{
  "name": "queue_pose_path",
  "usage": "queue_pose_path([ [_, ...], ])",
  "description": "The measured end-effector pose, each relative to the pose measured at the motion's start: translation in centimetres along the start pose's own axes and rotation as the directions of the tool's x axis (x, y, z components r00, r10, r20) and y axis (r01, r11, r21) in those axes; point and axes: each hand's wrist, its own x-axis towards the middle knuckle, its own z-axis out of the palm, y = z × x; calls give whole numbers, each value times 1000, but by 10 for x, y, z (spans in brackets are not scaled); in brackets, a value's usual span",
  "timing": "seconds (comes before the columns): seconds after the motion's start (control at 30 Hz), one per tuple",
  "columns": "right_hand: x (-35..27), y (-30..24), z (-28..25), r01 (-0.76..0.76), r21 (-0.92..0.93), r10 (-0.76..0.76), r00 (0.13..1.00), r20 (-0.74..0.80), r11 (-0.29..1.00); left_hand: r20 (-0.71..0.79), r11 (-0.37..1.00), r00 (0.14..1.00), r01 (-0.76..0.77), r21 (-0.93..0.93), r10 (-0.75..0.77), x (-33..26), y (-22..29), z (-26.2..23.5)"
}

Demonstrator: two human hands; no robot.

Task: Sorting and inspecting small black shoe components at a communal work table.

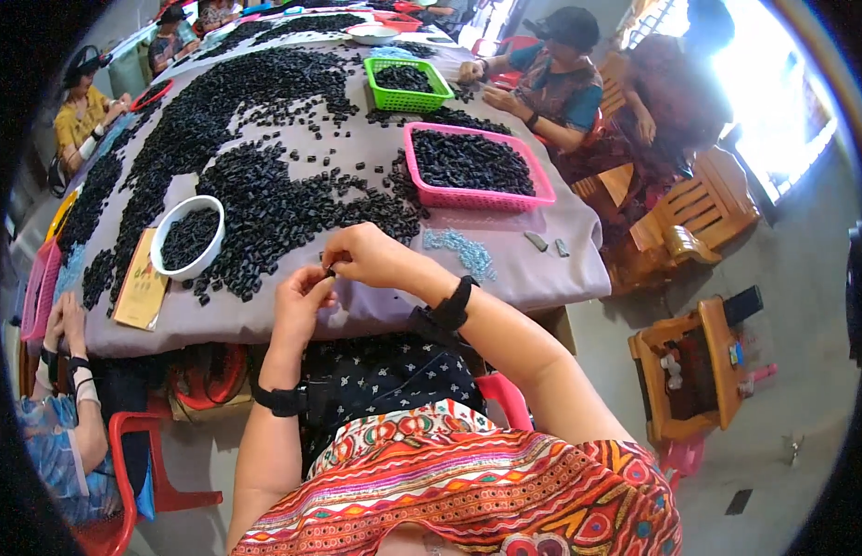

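Observation:
My left hand (303, 301) and my right hand (373, 254) meet over the near edge of the table, their fingertips pinched together. Between them is a small black piece (330, 272), mostly covered by the fingers, so its exact kind is hard to make out. Just beyond my hands spreads a big heap of small black pieces (264, 208). Right of my right hand lies a patch of small pale-blue clear pieces (461, 252). A white bowl (218, 244) of thin dark parts stands to the left, beside a yellow booklet (141, 283).
A pink basket (487, 200) and a green basket (414, 103), both filled with black pieces, stand on the cloth-covered table (542, 292). Two small grey scraps lie near its right edge. People sit around it. A wooden chair (695, 208) and a wooden stand (649, 366) are at right.

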Motion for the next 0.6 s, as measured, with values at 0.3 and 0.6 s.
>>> queue_pose_path([
  [0.3,-1,-6,-5,-30,-47,34,996,86,998,44,995,999,-27,94,23,-7,9,3],
  [0.6,-1,-21,-5,30,-204,-6,993,117,979,86,989,996,-40,145,28,-8,10,4],
])
